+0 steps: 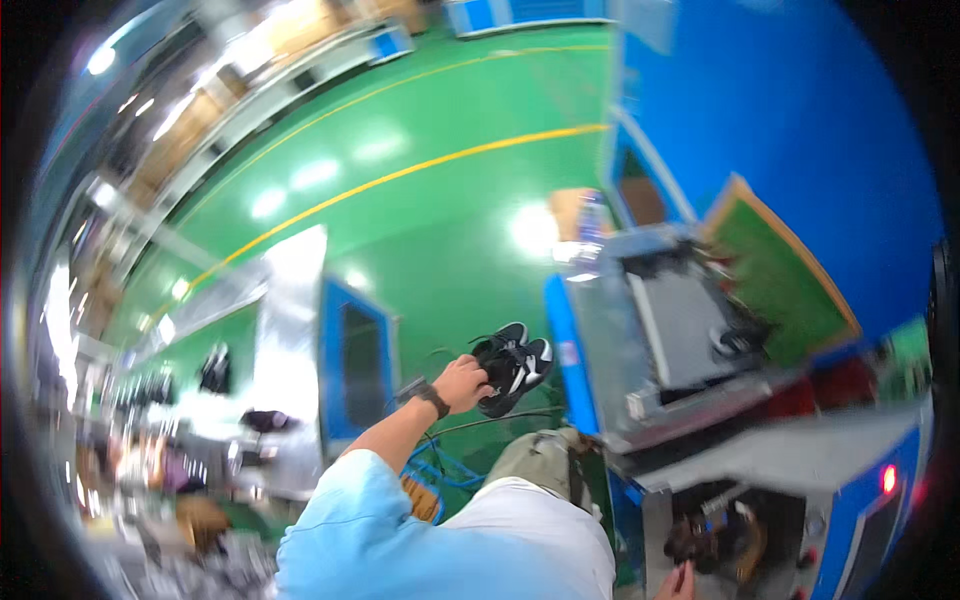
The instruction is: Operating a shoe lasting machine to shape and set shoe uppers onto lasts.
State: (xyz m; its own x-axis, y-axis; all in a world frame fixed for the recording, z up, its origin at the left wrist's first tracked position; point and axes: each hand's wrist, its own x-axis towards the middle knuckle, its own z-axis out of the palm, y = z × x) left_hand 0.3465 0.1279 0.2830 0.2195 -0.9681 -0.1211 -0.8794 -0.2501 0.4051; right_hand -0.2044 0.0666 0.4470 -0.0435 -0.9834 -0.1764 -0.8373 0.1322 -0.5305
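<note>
My left hand [462, 385] reaches out in front of me, a dark band on its wrist. Its fingers are closed on a pair of black sneakers [515, 368] with white patches and pale soles, held side by side above the green floor. At the lower right edge, only part of my right hand [680, 582] shows, its fingers bunched together. The fingertips meet a dark, shoe-like thing [692, 540] inside the opening of a blue and grey machine [850, 540]. Blur hides what exactly they grip.
A metal-topped station [610, 330] stands at right, a black shoe [740, 340] on its grey plate and a green board [785, 270] behind. At left is a bright worktable [290, 290] with dark shoes. Blue hoses [450, 468] lie on the floor near my legs.
</note>
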